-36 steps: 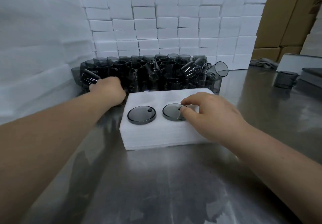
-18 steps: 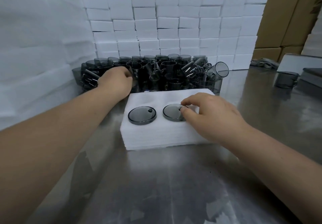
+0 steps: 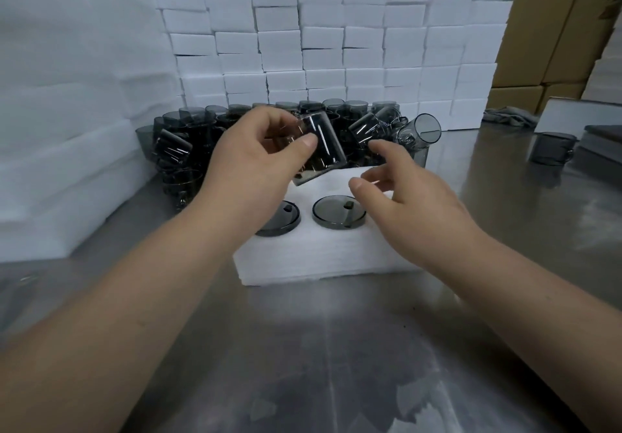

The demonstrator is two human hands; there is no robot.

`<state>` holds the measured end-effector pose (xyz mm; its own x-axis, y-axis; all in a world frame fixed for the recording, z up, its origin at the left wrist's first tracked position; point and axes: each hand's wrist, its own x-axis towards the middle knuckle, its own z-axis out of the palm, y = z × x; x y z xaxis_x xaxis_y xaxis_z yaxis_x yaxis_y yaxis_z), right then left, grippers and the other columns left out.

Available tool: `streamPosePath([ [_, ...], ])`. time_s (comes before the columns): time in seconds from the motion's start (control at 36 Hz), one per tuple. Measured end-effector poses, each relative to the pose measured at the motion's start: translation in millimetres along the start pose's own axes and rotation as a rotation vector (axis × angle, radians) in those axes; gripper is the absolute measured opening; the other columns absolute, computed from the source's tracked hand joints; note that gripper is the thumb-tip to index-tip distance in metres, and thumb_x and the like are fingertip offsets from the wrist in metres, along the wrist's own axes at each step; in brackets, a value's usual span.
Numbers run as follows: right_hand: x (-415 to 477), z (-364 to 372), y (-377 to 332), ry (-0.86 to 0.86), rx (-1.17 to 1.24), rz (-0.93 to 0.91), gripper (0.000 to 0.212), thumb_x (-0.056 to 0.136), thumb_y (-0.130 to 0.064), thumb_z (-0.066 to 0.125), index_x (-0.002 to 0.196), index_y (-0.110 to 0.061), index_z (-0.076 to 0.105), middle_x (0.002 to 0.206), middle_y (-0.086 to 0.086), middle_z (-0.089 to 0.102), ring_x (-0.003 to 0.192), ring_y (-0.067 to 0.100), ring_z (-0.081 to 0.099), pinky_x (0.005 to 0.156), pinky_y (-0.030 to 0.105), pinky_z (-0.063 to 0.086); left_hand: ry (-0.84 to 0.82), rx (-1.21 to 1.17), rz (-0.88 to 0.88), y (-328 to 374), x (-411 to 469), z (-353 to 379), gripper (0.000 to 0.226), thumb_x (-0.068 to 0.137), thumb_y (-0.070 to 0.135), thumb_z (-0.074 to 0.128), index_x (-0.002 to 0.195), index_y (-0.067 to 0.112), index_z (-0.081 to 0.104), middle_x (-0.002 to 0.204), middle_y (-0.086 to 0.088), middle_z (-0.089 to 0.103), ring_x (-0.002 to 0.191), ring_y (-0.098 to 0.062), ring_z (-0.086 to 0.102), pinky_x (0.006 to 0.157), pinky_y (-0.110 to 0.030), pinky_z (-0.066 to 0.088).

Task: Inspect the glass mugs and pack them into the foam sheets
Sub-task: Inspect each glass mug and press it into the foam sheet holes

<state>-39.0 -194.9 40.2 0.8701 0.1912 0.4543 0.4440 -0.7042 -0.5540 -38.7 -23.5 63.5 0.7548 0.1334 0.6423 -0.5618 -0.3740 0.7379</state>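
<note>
We hold 1 smoky glass mug (image 3: 324, 143) in our left hand (image 3: 255, 163), thumb across its side and fingers curled round the far wall, so that hand is clamped on it. The mug hangs tilted in the air above the back edge of the foam sheets (image 3: 319, 257), just in front of the pile of mugs (image 3: 188, 136) on the steel table (image 3: 303, 348); we judge the tilt lets light run down the glass so flaws show. It sits out at the fingertips, most of its body showing to the right of the thumb. Our right hand (image 3: 414, 197) hovers just beside it, not touching, fingers loose and spread, holding nothing, likely ready to turn it. Below, 2 dark lids (image 3: 336, 215) lie flat side by side on the top sheet
</note>
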Motion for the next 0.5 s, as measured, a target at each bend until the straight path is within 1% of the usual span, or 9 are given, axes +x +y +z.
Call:
streamPosePath([
  [0.08, -2.1, -1.4, -3.4, 0.017, 0.064, -0.032, 0.071, 0.073, -0.063, 0.035, 0.138, -0.036, 0.028, 0.106, -0.023, 0.052, 0.103, 0.001, 0.053, 0.093, 0.037, 0.043, -0.017, -0.019, 0.024, 3.2, -7.8, -1.0, 0.013, 0.08, 0.022, 0.07, 0.08, 0.031, 0.06, 0.064, 0.023, 0.062, 0.058, 0.007, 0.057, 0.056, -0.006, 0.043],
  [0.14, -2.9, -1.2, -4.3, 0.006, 0.077, -0.048, 0.073, 0.071, -0.064, 0.035, 0.138, -0.037, 0.028, 0.104, -0.025, 0.05, 0.102, 0.0, 0.053, 0.092, 0.036, 0.043, -0.025, -0.025, 0.035, 5.4, -11.9, 0.8, 0.014, 0.079, 0.021, 0.071, 0.081, 0.029, 0.061, 0.064, 0.021, 0.062, 0.056, 0.006, 0.057, 0.056, -0.007, 0.043],
  [0.22, -3.6, -1.6, -3.9, -0.018, 0.096, -0.07, 0.076, 0.069, -0.066, 0.037, 0.14, -0.039, 0.028, 0.094, -0.031, 0.047, 0.094, -0.011, 0.049, 0.086, 0.029, 0.04, -0.034, -0.033, 0.037, 7.6, -14.3, 3.0, 0.016, 0.078, 0.021, 0.072, 0.082, 0.03, 0.06, 0.073, 0.013, 0.062, 0.061, 0.005, 0.058, 0.06, -0.01, 0.045],
  [0.28, -4.7, -2.2, -4.2, -0.033, 0.12, -0.09, 0.079, 0.067, -0.067, 0.04, 0.141, -0.04, 0.026, 0.092, -0.035, 0.046, 0.092, -0.017, 0.046, 0.085, 0.028, 0.04, -0.036, -0.031, 0.035, 8.3, -15.7, 4.2, 0.019, 0.074, 0.026, 0.075, 0.083, 0.033, 0.06, 0.08, 0.011, 0.062, 0.068, 0.003, 0.059, 0.065, -0.012, 0.046],
  [0.31, -5.0, -2.1, -4.5, -0.041, 0.131, -0.101, 0.08, 0.067, -0.067, 0.042, 0.141, -0.039, 0.026, 0.095, -0.033, 0.05, 0.095, -0.015, 0.048, 0.087, 0.029, 0.041, -0.039, -0.018, 0.037, 8.4, -16.8, 4.9, 0.02, 0.071, 0.031, 0.074, 0.084, 0.035, 0.059, 0.084, 0.01, 0.062, 0.075, 0.0, 0.06, 0.07, -0.016, 0.048],
  [0.33, -5.3, -1.9, -4.7, -0.047, 0.139, -0.11, 0.081, 0.068, -0.067, 0.043, 0.142, -0.038, 0.026, 0.102, -0.029, 0.054, 0.099, -0.009, 0.052, 0.09, 0.032, 0.043, -0.043, 0.004, 0.044, 8.9, -18.0, 5.7, 0.02, 0.069, 0.033, 0.072, 0.083, 0.036, 0.058, 0.089, 0.009, 0.062, 0.081, -0.004, 0.061, 0.075, -0.021, 0.049],
  [0.39, -5.7, -0.9, -5.0, -0.057, 0.157, -0.124, 0.081, 0.07, -0.065, 0.047, 0.143, -0.035, 0.026, 0.112, -0.021, 0.058, 0.105, 0.002, 0.055, 0.093, 0.037, 0.044, -0.048, 0.05, 0.07, 8.8, -20.4, 7.3, 0.022, 0.072, 0.03, 0.074, 0.084, 0.038, 0.057, 0.097, 0.008, 0.062, 0.088, -0.004, 0.061, 0.08, -0.027, 0.051],
  [0.44, -5.8, 0.5, -4.6, -0.064, 0.179, -0.136, 0.079, 0.073, -0.061, 0.051, 0.143, -0.034, 0.027, 0.115, -0.017, 0.06, 0.106, 0.003, 0.056, 0.093, 0.037, 0.045, -0.035, 0.06, 0.066, 8.6, -21.8, 8.6, 0.028, 0.07, 0.03, 0.076, 0.086, 0.039, 0.054, 0.095, 0.009, 0.063, 0.086, -0.001, 0.061, 0.076, -0.025, 0.052],
  [0.5, -5.8, 1.4, -4.0, -0.054, 0.192, -0.14, 0.077, 0.075, -0.062, 0.052, 0.143, -0.034, 0.029, 0.114, -0.018, 0.06, 0.103, 0.001, 0.056, 0.092, 0.035, 0.045, -0.016, 0.03, 0.031, 8.8, -21.8, 9.3, 0.032, 0.064, 0.037, 0.071, 0.09, 0.039, 0.052, 0.09, 0.01, 0.064, 0.085, -0.003, 0.062, 0.07, -0.023, 0.052],
])
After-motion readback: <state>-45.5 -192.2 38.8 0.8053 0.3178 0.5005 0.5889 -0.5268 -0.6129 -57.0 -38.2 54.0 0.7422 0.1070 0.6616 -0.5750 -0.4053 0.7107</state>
